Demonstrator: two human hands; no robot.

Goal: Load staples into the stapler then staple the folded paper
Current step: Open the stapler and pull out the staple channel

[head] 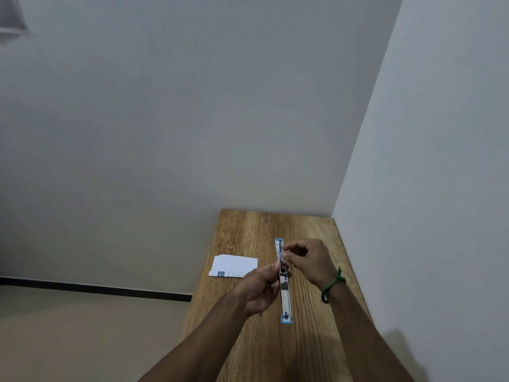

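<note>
Paper [234, 266] left of stapler [285, 293]

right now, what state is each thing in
stapler: swung fully open, both halves in one straight line, held up
left hand: grips the stapler at its hinge
right hand: thumb and forefinger pinched together at the stapler's far half; what they pinch is too small to tell
folded paper: folded, lying flat on the table near its left edge, untouched
</note>
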